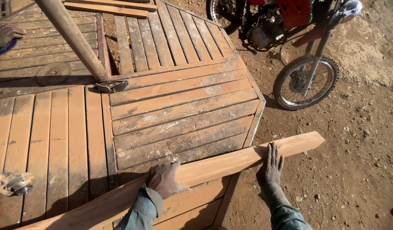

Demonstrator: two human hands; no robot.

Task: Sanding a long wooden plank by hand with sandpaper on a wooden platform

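packages — none | labels — none | signs — none | screens — none in view

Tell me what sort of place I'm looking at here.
Likely an outdoor carpentry yard: a slatted wooden platform sits on bare dirt ground, a motorcycle is parked beside it, and both hands, left hand and right hand, rest on a fresh-cut plank.

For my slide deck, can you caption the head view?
Both hands, left hand and right hand, press a wooden plank across a slatted platform.
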